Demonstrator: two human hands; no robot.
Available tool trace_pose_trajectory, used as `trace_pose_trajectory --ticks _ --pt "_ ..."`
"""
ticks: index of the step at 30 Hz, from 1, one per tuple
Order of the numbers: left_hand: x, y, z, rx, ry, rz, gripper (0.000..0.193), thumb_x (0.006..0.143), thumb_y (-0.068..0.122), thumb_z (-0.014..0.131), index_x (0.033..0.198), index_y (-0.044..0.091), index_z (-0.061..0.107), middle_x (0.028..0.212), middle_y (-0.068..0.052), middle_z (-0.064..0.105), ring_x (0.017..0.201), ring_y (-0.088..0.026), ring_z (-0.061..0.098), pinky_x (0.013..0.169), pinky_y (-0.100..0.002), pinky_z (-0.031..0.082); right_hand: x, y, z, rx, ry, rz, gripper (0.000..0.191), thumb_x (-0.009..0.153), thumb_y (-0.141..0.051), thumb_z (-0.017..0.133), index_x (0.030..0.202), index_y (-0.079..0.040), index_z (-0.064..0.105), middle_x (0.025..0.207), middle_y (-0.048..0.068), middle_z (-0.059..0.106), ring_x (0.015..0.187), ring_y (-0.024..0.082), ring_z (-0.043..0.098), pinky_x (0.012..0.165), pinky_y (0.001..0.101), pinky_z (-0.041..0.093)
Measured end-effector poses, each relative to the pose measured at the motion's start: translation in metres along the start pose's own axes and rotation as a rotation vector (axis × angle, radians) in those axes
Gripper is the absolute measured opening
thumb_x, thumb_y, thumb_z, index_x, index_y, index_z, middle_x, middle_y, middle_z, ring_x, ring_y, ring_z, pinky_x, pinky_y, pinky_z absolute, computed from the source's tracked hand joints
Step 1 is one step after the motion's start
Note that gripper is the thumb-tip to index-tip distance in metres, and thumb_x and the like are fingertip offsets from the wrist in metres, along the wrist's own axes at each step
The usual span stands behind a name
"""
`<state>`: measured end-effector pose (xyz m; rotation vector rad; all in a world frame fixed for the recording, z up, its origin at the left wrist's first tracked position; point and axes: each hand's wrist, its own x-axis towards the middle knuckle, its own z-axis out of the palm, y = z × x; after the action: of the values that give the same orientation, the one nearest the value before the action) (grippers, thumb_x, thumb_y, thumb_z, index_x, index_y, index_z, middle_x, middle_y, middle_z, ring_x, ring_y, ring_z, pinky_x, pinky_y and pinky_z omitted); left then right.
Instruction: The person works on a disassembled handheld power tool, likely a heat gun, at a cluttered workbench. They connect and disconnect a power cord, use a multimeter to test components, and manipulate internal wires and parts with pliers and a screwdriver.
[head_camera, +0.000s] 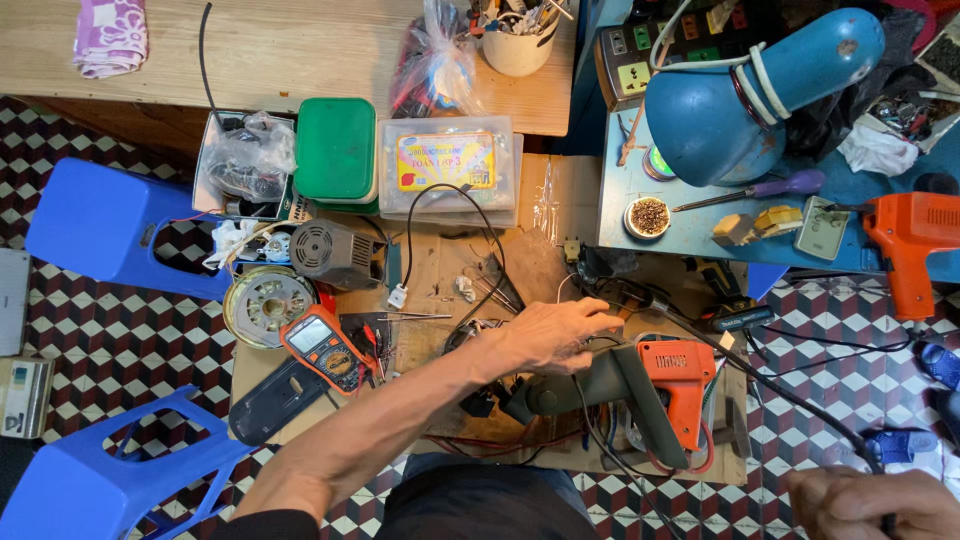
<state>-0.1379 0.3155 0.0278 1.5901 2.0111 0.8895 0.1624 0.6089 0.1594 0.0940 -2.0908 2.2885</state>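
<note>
Blue lamp (762, 95), green box (335, 148), orange multimeter (326, 348)

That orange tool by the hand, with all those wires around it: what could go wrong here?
The left hand reaches over tangled black cables beside the orange tool; a snagged cable might drag the tool off the board. The right hand grips one cable, so a pull could tug whatever it connects to. The multimeter and its leads could also be swept aside.

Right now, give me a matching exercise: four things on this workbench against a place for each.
Things:
1. multimeter
2. desk lamp
3. green lid
4. left hand

Places:
A. top right, over the blue bench
B. beside the clear plastic box
C. left of the left forearm
D. just above the orange-and-grey power tool

Pairs: 1-C, 2-A, 3-B, 4-D
</note>
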Motion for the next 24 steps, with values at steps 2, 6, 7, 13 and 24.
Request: trace_pose_trajectory --ticks 2,6,7,13,24 --pt "0.009 0.013 -0.003 0.003 0.012 -0.026 0.054 0.092 0.037 0.067 0.138 0.013 0.054 0.130 -0.017 0.062 0.104 -0.031 0.068 0.081 -0.042 0.061 0.020 -0.018 0.016 -0.014 -0.039 -0.059 0.013 0.093 -0.013 0.071 0.091 -0.008 0.060 0.059 -0.001 0.050 0.050 0.011 0.051 0.053 0.0320 0.045" --pt "0.024 0.028 -0.022 -0.029 0.107 -0.272 0.046 0.099 0.058 0.064 0.117 0.016 0.062 0.104 -0.003 0.069 0.087 -0.018 0.073 0.081 -0.033 0.062 0.073 -0.079 0.055 -0.183 -0.235 -0.162 0.017 0.091 -0.021 0.076 0.090 -0.006 0.068 0.056 -0.002 0.053 0.045 0.011 0.051 0.046 0.0324 0.043" --pt "0.028 0.030 -0.031 0.009 0.116 -0.353 0.048 0.098 0.063 0.064 0.106 0.016 0.065 0.098 0.000 0.070 0.084 -0.016 0.073 0.079 -0.031 0.061 0.096 -0.101 0.051 -0.225 -0.407 -0.155 0.019 0.092 -0.023 0.074 0.088 -0.004 0.074 0.055 -0.001 0.055 0.043 0.012 0.052 0.043 0.0337 0.043" --pt "0.040 0.024 -0.071 -0.174 0.613 0.087 0.041 0.103 0.045 0.058 0.119 0.009 0.067 0.111 -0.014 0.067 0.092 -0.029 0.070 0.075 -0.039 0.061 0.171 -0.154 0.099 -0.319 -0.550 -0.277 0.015 0.097 -0.021 0.070 0.098 -0.006 0.069 0.056 -0.001 0.055 0.045 0.011 0.053 0.043 0.0311 0.042" --pt "-0.009 -0.050 -0.057 -0.565 0.190 -0.536 0.060 0.105 0.052 0.043 0.102 0.003 0.076 0.083 -0.014 0.073 0.075 -0.023 0.071 0.062 -0.034 0.059 0.260 -0.200 0.141 -0.622 -0.048 -0.270 0.025 0.102 -0.014 0.064 0.125 -0.005 0.059 0.060 0.001 0.056 0.051 0.010 0.053 0.045 0.0278 0.039"
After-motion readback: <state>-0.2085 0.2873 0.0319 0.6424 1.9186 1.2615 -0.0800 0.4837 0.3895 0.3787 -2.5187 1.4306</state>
